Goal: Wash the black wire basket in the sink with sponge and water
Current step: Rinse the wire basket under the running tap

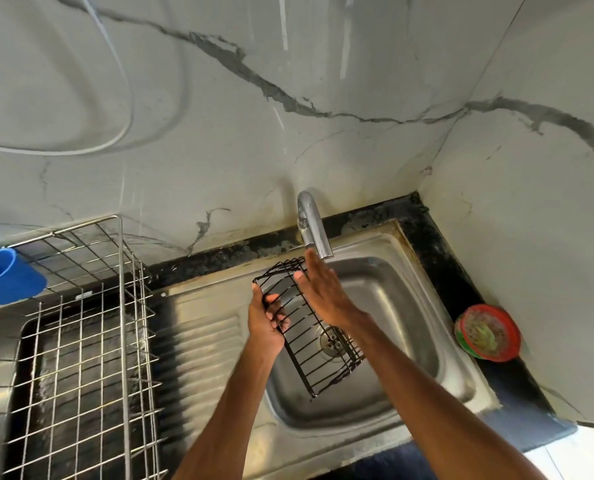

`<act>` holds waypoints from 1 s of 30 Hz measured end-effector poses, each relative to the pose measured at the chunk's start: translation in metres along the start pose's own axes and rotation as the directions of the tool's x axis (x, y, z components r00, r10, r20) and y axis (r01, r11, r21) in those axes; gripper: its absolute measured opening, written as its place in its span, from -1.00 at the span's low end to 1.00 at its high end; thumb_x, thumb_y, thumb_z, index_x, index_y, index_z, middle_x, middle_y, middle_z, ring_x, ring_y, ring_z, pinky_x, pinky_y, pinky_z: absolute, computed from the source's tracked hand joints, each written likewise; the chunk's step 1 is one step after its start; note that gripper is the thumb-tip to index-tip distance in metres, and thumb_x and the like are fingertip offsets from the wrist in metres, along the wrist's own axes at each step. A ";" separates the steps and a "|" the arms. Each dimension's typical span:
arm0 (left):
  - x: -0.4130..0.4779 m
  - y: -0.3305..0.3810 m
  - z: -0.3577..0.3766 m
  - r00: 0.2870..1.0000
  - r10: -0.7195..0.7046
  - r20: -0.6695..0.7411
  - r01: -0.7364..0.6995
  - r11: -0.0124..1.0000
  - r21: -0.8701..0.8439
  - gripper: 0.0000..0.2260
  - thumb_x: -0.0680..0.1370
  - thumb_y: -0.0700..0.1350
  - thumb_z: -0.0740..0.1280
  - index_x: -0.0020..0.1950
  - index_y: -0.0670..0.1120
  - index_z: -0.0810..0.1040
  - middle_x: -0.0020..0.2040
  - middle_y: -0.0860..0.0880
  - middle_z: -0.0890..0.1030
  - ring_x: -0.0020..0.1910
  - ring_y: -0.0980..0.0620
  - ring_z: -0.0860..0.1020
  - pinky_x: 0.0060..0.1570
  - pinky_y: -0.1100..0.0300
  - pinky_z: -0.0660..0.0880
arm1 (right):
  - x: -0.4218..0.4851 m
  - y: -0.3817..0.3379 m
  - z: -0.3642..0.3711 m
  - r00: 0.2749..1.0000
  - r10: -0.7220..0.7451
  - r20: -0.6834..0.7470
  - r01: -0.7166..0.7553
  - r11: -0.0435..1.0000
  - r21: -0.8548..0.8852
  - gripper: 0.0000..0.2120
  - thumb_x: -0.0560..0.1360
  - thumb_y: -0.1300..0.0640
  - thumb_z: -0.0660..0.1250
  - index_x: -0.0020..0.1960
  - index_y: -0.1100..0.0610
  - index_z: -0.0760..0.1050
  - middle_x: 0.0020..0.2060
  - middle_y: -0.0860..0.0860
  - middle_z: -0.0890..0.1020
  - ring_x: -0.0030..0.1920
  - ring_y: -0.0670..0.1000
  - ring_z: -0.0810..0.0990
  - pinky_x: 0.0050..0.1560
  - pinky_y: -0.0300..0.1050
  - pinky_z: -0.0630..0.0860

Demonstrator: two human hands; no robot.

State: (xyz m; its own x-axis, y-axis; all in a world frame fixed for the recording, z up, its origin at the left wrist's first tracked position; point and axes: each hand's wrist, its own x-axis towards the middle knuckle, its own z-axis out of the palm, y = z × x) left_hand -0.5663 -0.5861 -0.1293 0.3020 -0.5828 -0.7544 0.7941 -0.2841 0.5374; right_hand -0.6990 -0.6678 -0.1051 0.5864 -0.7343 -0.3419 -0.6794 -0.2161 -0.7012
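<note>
The black wire basket [318,355] hangs tilted over the steel sink [399,306], one end up near the tap, the other low over the drain. My left hand [266,320] grips its left rim, fingers curled through the wires. My right hand [323,289] stretches flat above the basket's upper end, fingertips just below the spout of the chrome tap [313,226]. No water stream is visible. A red and green dish [487,332] with a greenish scrubber in it stands on the counter right of the sink.
A steel wire dish rack [91,341] fills the left side, with a blue plastic holder [6,277] hooked on its back. The ribbed drainboard [202,344] lies between rack and basin. Marble-patterned walls close in behind and to the right.
</note>
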 end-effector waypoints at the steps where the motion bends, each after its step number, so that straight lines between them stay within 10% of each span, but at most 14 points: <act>1: -0.004 -0.001 0.002 1.000 0.005 0.008 -0.005 1.000 -0.001 -0.52 0.68 0.27 0.15 -0.27 -0.02 0.48 -0.62 0.07 0.29 -0.67 0.15 0.24 -0.62 0.28 0.15 | 0.006 0.004 -0.004 0.997 0.073 0.005 -0.073 0.997 0.015 -0.28 0.62 -0.35 -0.24 0.63 0.02 -0.27 0.63 0.01 -0.20 0.62 0.06 -0.25 0.57 0.31 -0.15; 11: 0.002 0.004 -0.014 0.965 0.159 0.207 -0.127 0.979 -0.160 -0.42 0.71 0.22 0.09 -0.37 -0.03 0.57 -0.67 0.05 0.34 -0.73 0.16 0.33 -0.69 0.33 0.26 | -0.014 -0.001 0.006 0.967 -0.220 -0.130 0.197 0.966 -0.165 -0.29 0.63 -0.34 -0.24 0.63 0.00 -0.30 0.64 -0.03 -0.19 0.62 -0.03 -0.22 0.59 0.00 -0.17; 13: -0.001 0.006 -0.017 0.947 0.153 0.282 -0.112 0.981 -0.157 -0.44 0.70 0.21 0.10 -0.35 -0.06 0.57 -0.66 0.05 0.35 -0.73 0.16 0.34 -0.70 0.31 0.29 | -0.004 0.011 -0.002 0.977 -0.104 -0.184 0.095 0.994 -0.054 -0.22 0.59 -0.41 -0.20 0.62 0.07 0.04 0.55 0.15 0.23 0.53 0.15 0.23 0.50 -0.02 0.25; 15: -0.003 0.007 -0.021 0.927 0.134 0.350 -0.071 0.980 -0.186 -0.43 0.71 0.19 0.10 -0.35 -0.08 0.57 -0.66 0.06 0.36 -0.74 0.17 0.33 -0.68 0.33 0.31 | 0.000 0.008 -0.021 0.981 0.054 -0.187 0.013 0.941 0.337 -0.21 0.50 -0.52 -0.07 0.39 0.08 0.30 0.11 0.11 0.53 0.01 0.04 0.54 0.00 -0.24 0.50; 20: -0.004 0.003 -0.025 0.882 0.137 0.450 -0.051 0.979 -0.198 -0.41 0.73 0.16 0.08 -0.34 -0.09 0.61 -0.63 0.07 0.44 -0.71 0.20 0.39 -0.65 0.36 0.35 | 0.003 0.019 -0.050 0.923 0.332 0.195 -0.371 0.626 0.686 -0.29 0.61 -0.35 0.06 0.48 0.19 0.36 0.42 0.17 0.44 0.38 0.15 0.45 0.42 0.10 0.34; 24: -0.002 0.004 -0.017 0.935 0.161 0.317 -0.169 0.986 -0.004 -0.50 0.67 0.23 0.16 -0.28 -0.09 0.54 -0.53 0.06 0.46 -0.60 0.13 0.42 -0.57 0.30 0.40 | 0.000 0.023 -0.050 0.940 0.299 0.163 -0.305 0.525 0.794 -0.66 0.60 -0.13 0.25 0.05 0.12 0.61 -0.19 0.03 0.63 -0.27 -0.07 0.51 -0.31 -0.27 0.48; 27: 0.000 0.011 -0.024 0.934 0.158 0.322 -0.204 0.972 0.116 -0.51 0.67 0.21 0.12 -0.08 -0.11 0.66 -0.25 -0.05 0.63 -0.33 0.02 0.58 -0.30 0.17 0.56 | -0.001 0.027 -0.056 0.950 0.226 0.216 -0.291 0.386 0.875 -0.77 0.57 -0.02 0.35 0.01 0.13 0.65 -0.24 -0.03 0.51 -0.34 -0.11 0.36 -0.36 -0.28 0.34; 30: 0.006 0.027 -0.040 0.947 0.149 0.286 -0.237 0.922 0.305 -0.57 0.69 0.14 0.15 0.14 -0.17 0.64 -0.03 -0.13 0.70 -0.08 -0.08 0.66 0.04 0.02 0.57 | -0.003 0.028 -0.063 0.961 0.165 0.222 -0.275 0.485 0.830 -0.81 0.42 -0.05 0.46 -0.09 0.05 0.71 -0.18 0.00 0.60 -0.24 -0.07 0.40 -0.23 -0.20 0.31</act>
State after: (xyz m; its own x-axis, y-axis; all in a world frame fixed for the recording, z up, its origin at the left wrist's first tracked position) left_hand -0.5221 -0.5665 -0.1344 0.2536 -0.8117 -0.5262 0.4999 -0.3557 0.7897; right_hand -0.7476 -0.7124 -0.0840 0.5497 -0.5985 -0.5828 -0.1242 0.6313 -0.7655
